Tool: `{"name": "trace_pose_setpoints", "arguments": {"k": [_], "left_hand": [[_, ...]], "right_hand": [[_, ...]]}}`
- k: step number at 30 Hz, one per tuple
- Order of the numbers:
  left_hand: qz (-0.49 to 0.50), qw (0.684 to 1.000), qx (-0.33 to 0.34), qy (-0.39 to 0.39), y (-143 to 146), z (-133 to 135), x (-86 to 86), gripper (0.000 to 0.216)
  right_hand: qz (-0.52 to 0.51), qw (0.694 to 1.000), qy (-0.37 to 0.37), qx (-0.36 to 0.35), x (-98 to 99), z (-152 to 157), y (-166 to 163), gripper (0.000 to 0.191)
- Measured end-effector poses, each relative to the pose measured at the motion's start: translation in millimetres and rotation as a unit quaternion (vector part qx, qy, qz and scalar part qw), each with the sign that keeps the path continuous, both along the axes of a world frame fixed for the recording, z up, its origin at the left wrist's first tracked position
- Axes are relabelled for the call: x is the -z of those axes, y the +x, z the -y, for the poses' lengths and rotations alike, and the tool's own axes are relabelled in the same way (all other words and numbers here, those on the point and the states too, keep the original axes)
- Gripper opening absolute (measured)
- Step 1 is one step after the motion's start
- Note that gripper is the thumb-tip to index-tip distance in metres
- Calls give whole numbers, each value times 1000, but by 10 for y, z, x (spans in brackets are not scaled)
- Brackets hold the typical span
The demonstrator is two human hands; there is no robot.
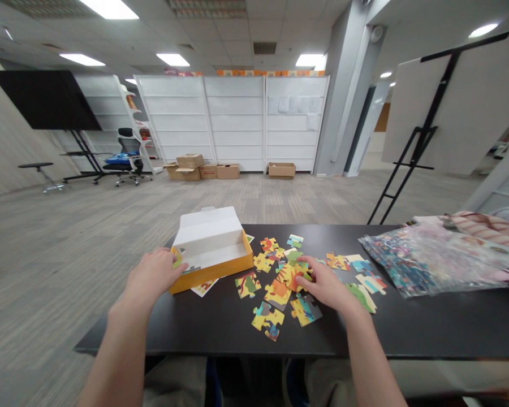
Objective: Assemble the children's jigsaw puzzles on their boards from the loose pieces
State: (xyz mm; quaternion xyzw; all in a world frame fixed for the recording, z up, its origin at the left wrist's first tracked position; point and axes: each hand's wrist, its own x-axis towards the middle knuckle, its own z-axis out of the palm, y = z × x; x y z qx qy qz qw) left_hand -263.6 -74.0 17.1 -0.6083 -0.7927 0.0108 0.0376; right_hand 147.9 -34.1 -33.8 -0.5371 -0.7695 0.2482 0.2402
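Note:
A shallow open box (212,274), white inside with orange-yellow sides, sits on the black table with its lid flap raised. My left hand (156,274) is at the box's left end, thumb and fingers closed around a small yellow-green puzzle piece (177,258). Loose, brightly printed jigsaw pieces (277,294) lie spread right of the box, some overlapping. Over that heap, my right hand (326,284) has its thumb and index finger around a yellow-orange puzzle piece (304,272); its fingers partly cover the pieces beneath. Several more pieces (371,284) lie right of this hand.
A clear plastic bag (428,257) with colourful contents lies on the right of the table (441,328), beside striped fabric (487,225). A printed sheet (205,288) sticks out under the box. Beyond are cardboard boxes (228,171), an office chair (127,158) and a board stand (411,147).

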Motion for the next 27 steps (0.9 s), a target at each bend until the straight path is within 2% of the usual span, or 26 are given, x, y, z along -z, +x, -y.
{"name": "trace_pose_setpoints", "arguments": {"k": [5, 12, 14, 17, 19, 22, 25, 27], "left_hand": [[-25, 998, -22, 48, 109, -3, -20, 29], [7, 998, -53, 34, 263, -5, -103, 28], [11, 994, -87, 64, 306, 13, -150, 31], [2, 979, -107, 171, 390, 62, -261, 37], [5, 965, -59, 254, 483, 95, -334, 37], [59, 941, 102, 318, 756, 123, -347, 28], [78, 901, 322, 282, 1191, 130, -187, 23], [47, 876, 425, 222, 1490, 136, -21, 18]], "right_hand": [[-16, 1000, 3, -3, -6, 9, -6, 41], [1, 1000, 3, 0, 7, 9, 3, 42], [6, 1000, -4, -5, 3, 11, 3, 44], [7, 1000, -7, -9, -16, 16, -2, 44], [8, 1000, -7, -10, -25, 19, -5, 44], [7, 1000, -11, -14, -14, 15, -4, 43], [5, 1000, -13, -4, 30, -1, 8, 46], [2, 1000, -11, 5, 62, -15, 20, 49]]}}
